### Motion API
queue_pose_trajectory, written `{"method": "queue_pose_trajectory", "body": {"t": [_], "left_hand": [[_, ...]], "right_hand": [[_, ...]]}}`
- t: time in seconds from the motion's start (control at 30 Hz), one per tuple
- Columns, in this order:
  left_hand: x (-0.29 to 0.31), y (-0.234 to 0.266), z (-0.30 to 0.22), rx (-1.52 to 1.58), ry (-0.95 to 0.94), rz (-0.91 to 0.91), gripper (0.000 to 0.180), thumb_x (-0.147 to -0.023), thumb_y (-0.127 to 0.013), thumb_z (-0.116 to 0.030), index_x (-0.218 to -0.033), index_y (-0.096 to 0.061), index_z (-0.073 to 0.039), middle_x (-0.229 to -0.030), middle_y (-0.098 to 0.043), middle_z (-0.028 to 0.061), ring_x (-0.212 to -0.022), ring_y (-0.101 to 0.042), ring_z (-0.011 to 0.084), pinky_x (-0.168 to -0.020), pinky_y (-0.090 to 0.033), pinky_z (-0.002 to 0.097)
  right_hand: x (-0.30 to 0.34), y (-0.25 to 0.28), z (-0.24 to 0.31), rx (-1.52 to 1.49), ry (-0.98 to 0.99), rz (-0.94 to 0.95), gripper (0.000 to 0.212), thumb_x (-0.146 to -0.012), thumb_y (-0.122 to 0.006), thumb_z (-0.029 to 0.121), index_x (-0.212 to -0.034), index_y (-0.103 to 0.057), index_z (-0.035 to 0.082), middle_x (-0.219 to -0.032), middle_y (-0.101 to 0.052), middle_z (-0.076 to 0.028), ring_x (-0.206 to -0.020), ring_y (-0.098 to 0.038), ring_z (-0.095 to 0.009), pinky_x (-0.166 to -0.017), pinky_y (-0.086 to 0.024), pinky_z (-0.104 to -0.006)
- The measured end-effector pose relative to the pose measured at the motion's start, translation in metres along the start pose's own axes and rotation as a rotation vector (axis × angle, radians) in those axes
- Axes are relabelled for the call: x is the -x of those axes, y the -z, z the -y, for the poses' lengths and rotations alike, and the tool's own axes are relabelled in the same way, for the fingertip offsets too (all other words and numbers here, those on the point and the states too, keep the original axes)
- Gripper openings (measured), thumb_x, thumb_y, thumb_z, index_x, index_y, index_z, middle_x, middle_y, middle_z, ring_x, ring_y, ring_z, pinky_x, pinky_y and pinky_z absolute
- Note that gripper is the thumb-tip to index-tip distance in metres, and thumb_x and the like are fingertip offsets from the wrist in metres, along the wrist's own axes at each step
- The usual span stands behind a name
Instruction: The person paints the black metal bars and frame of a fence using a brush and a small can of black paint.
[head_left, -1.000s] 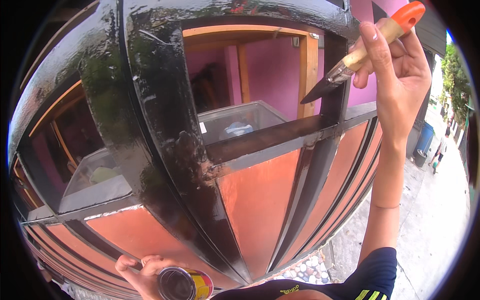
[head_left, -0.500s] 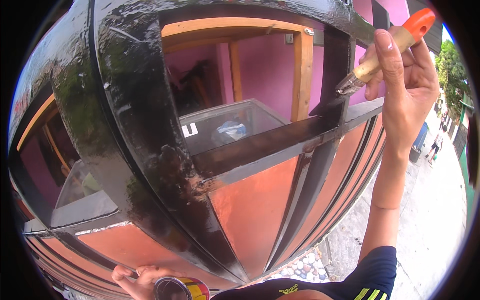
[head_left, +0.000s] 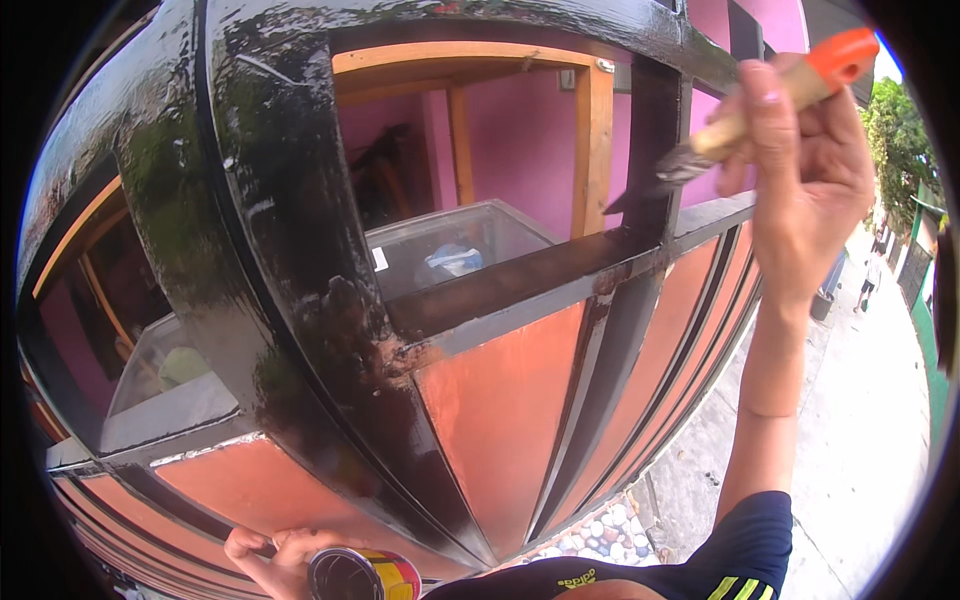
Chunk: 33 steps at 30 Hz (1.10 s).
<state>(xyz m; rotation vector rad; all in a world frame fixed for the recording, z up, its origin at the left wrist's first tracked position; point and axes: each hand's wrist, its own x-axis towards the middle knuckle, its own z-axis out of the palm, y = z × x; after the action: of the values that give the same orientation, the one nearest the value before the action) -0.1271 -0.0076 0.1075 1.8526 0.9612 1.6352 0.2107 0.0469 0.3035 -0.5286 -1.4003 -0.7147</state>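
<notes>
My right hand (head_left: 812, 165) is raised at the upper right, its fingers wrapped round a paintbrush (head_left: 725, 135) with a wooden handle and an orange end. The dark, wet bristles touch or hover close to a black upright post (head_left: 655, 140); exactly which I cannot tell. Low at the left, my left hand (head_left: 280, 558) grips a small paint can (head_left: 345, 578) with a red and yellow side and dark paint inside. A broad corner post (head_left: 290, 170) in front of me shines with black paint. Bare brownish patches show at its joint with the sill (head_left: 490, 320).
Orange panels (head_left: 500, 400) framed in black fill the lower wall. Behind the opening stand a glass case (head_left: 470, 235), a wooden frame (head_left: 592, 140) and a pink wall (head_left: 515, 140). Pebbles (head_left: 600, 535) edge the base. Along the pavement (head_left: 840, 400) at right, a person (head_left: 868, 280) is walking.
My right hand has shifted the paintbrush slightly left and down along the black post. The view has turned a little. My left hand keeps the paint can in nearly the same place.
</notes>
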Motion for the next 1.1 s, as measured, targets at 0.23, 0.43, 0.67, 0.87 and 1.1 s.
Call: {"method": "queue_pose_trajectory", "body": {"t": [0.23,0.43,0.67,0.87,1.1], "left_hand": [[0.004,0.003,-0.002,0.001,0.034,-0.025,0.109,-0.065,-0.085,-0.041,-0.135,-0.008,-0.01,-0.099,-0.06,0.015,-0.092,-0.059,0.0269,-0.088,-0.045,0.0407],[-0.003,-0.004,-0.001,0.095,0.066,-0.056,0.109,-0.062,-0.088,-0.039,-0.134,-0.011,-0.011,-0.1,-0.06,0.0155,-0.092,-0.06,0.0268,-0.086,-0.047,0.04],[0.003,-0.003,-0.004,0.152,0.052,-0.049,0.109,-0.061,-0.088,-0.038,-0.134,-0.011,-0.011,-0.1,-0.06,0.0156,-0.092,-0.06,0.0273,-0.086,-0.047,0.04],[0.003,-0.005,-0.004,0.127,0.029,-0.039,0.109,-0.061,-0.087,-0.037,-0.133,-0.01,-0.01,-0.098,-0.061,0.0155,-0.092,-0.06,0.0273,-0.087,-0.047,0.04],[0.001,-0.008,-0.004,0.148,0.002,-0.008,0.109,-0.062,-0.087,-0.038,-0.134,-0.011,-0.01,-0.096,-0.062,0.0141,-0.092,-0.06,0.0268,-0.088,-0.046,0.0396]], "right_hand": [[0.005,0.016,0.013,-0.034,0.033,0.073,0.018,-0.098,-0.056,0.014,-0.103,-0.06,-0.003,-0.071,-0.063,-0.009,-0.047,-0.053,-0.006,-0.036,-0.037,-0.0157],[0.003,0.003,0.009,-0.132,0.026,0.059,0.018,-0.097,-0.057,0.012,-0.105,-0.058,-0.004,-0.076,-0.065,-0.01,-0.051,-0.056,-0.008,-0.043,-0.042,-0.0187],[0.011,0.017,0.02,-0.136,-0.029,0.09,0.017,-0.097,-0.057,0.016,-0.101,-0.058,-0.001,-0.074,-0.065,-0.009,-0.049,-0.055,-0.007,-0.041,-0.041,-0.0175],[0.006,0.002,0.01,-0.134,0.002,0.122,0.021,-0.096,-0.06,0.017,-0.104,-0.059,-0.002,-0.075,-0.065,-0.01,-0.05,-0.056,-0.008,-0.042,-0.043,-0.0187],[0.007,0.03,0.027,-0.087,0.091,0.065,0.023,-0.1,-0.052,0.018,-0.103,-0.058,-0.003,-0.074,-0.064,-0.01,-0.049,-0.054,-0.007,-0.04,-0.04,-0.0171]]}}
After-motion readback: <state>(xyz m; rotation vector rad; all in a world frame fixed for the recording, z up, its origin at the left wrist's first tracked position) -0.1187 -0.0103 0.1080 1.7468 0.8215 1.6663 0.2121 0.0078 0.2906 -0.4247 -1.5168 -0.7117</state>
